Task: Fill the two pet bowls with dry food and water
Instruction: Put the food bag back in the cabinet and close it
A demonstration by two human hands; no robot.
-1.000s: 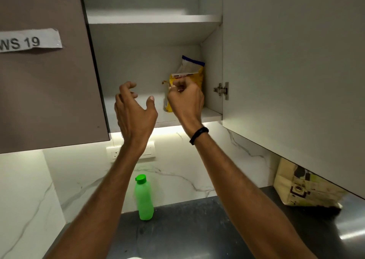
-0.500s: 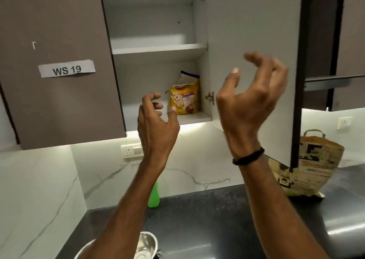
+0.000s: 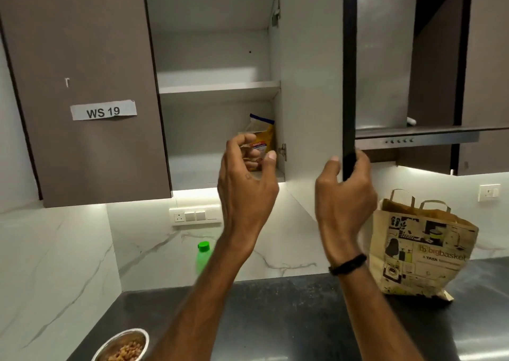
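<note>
A yellow bag of dry pet food (image 3: pixel 262 137) stands on the lower shelf of the open wall cabinet, partly hidden by my left hand. My left hand (image 3: pixel 245 184) is raised in front of it, fingers curled and apart, holding nothing. My right hand (image 3: pixel 345 187) grips the lower edge of the open cabinet door (image 3: pixel 311 85). A steel bowl (image 3: pixel 124 345) with brown dry food sits at the bottom edge on the dark counter. A green water bottle (image 3: pixel 203 257) stands by the wall, half hidden behind my left forearm.
A printed paper carrier bag (image 3: pixel 421 253) stands on the counter at the right. A shut cabinet door labelled WS 19 (image 3: pixel 103 111) is at the left. A switch plate (image 3: pixel 195 216) sits on the marble backsplash. A range hood (image 3: pixel 413 137) is at the right.
My right hand let go of the food bag on the shelf, swung right and took hold of the cabinet door's edge. The view pulled back, and the bowl with food came into sight.
</note>
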